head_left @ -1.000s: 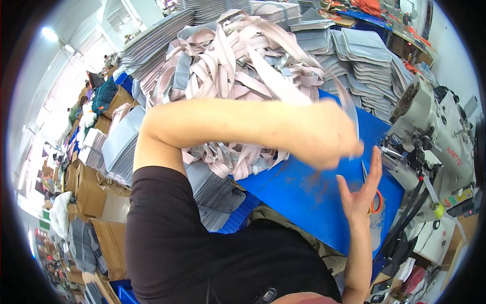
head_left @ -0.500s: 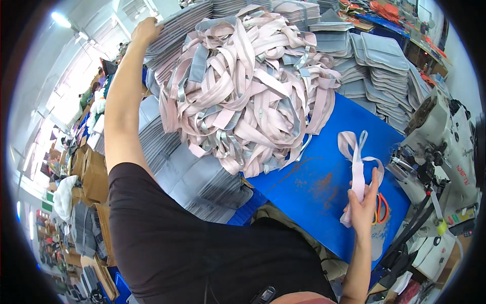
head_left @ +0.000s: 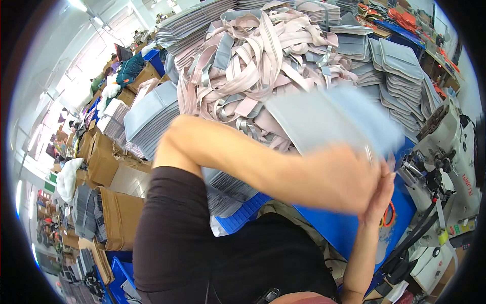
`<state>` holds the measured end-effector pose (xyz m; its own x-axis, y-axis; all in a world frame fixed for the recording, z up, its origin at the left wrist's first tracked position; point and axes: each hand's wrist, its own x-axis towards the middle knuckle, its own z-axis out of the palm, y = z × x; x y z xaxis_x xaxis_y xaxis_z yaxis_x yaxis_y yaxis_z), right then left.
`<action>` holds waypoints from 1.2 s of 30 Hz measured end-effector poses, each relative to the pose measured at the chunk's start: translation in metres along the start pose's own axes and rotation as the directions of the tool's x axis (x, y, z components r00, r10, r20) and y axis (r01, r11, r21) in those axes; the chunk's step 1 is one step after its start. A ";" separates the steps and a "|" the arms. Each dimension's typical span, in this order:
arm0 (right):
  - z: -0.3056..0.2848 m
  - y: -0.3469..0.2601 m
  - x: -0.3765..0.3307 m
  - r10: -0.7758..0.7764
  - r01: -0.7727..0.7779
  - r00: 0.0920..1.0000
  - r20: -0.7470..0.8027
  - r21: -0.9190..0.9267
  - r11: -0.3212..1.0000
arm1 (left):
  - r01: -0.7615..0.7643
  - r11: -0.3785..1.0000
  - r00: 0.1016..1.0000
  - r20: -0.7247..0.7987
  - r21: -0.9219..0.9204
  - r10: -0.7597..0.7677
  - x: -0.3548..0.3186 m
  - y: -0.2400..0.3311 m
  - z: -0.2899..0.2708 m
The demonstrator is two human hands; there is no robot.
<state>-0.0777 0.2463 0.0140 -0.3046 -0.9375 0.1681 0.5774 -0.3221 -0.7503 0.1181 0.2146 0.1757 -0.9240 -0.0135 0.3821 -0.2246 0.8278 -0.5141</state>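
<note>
My left hand (head_left: 344, 177), smeared by motion, grips a flat grey fabric panel (head_left: 314, 119), which is blurred over the blue tabletop and the front of a strap pile. Right beside it is my right hand (head_left: 377, 200), its fingers drawn together near the panel's lower corner. My left hand covers part of these fingers, and what they hold is hidden. Orange-handled scissors (head_left: 389, 215) lie on the blue table (head_left: 329, 223) by my right wrist. The big heap of pale pink and grey straps (head_left: 248, 81) spreads beyond my left forearm.
At the right stands a sewing machine (head_left: 450, 157). Stacks of grey panels (head_left: 400, 66) rise behind the table at the right, with another stack (head_left: 154, 121) at the left. Cardboard boxes (head_left: 121, 213) and a blue bin (head_left: 121, 276) stand on the left side.
My left hand has come from the far-left stack across to my right hand, bringing a grey panel. The pink strap that was in my right hand is out of sight.
</note>
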 end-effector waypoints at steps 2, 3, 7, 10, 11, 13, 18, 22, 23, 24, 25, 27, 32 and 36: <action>0.002 -0.017 -0.004 -0.025 0.000 0.996 -0.090 -0.265 0.964 | -0.099 0.926 0.994 0.011 -0.365 0.111 0.021 0.048 0.030; 0.007 -0.023 -0.003 -0.008 -0.032 0.991 -0.130 -0.302 0.953 | -0.090 0.879 0.989 0.063 -0.468 0.135 0.034 0.065 0.047; -0.058 -0.027 -0.036 -0.010 -0.023 0.993 -0.115 -0.287 0.958 | -0.229 0.615 0.972 -0.215 -0.755 0.099 0.082 0.060 0.075; -0.056 -0.050 -0.038 -0.159 0.191 0.981 0.114 -0.739 0.647 | -0.406 0.710 0.885 -0.441 -0.575 0.149 0.126 0.017 0.086; -0.054 -0.064 -0.031 0.008 0.187 0.968 0.253 -0.736 0.650 | -0.322 0.709 0.947 -0.209 -0.627 0.245 0.130 0.008 0.098; -0.050 -0.079 -0.026 0.100 0.126 0.967 0.236 -0.775 0.620 | -0.120 0.690 0.855 0.279 -0.713 0.437 0.147 -0.013 0.100; -0.063 -0.086 -0.027 0.126 0.145 0.956 0.266 -0.798 0.584 | 0.022 0.522 0.584 0.435 -0.853 0.686 0.155 -0.033 0.119; -0.065 -0.083 -0.030 0.206 0.004 0.969 0.136 -0.842 0.539 | 0.044 0.321 0.682 0.263 -0.946 0.683 0.133 -0.046 0.133; -0.068 -0.080 -0.029 0.227 -0.034 0.969 0.098 -0.857 0.514 | 0.086 0.254 0.713 0.237 -0.964 0.660 0.126 -0.050 0.139; -0.074 -0.074 -0.029 0.150 0.028 0.981 0.124 -0.855 0.518 | 0.116 0.224 0.741 0.235 -0.968 0.629 0.120 -0.053 0.147; -0.080 -0.067 -0.030 0.124 0.037 0.985 0.118 -0.853 0.521 | 0.139 0.191 0.774 0.227 -0.972 0.591 0.112 -0.056 0.156; -0.091 -0.056 -0.034 0.071 0.036 0.993 0.094 -0.817 0.576 | 0.197 0.289 0.821 0.318 -0.937 0.474 0.096 -0.057 0.160; -0.089 -0.052 -0.046 0.137 -0.100 0.990 0.020 -0.574 0.812 | 0.296 0.375 0.829 0.431 -0.879 0.356 0.081 -0.055 0.158; -0.101 -0.043 -0.050 0.109 -0.050 0.992 0.057 -0.624 0.780 | 0.373 0.328 0.835 0.468 -0.868 0.290 0.076 -0.055 0.158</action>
<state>-0.1633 0.3201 -0.0268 -0.1962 -0.9730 0.1211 -0.0071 -0.1221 -0.9925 0.0117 0.0797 0.1114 -0.9813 -0.0337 -0.1894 -0.1495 0.7532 0.6406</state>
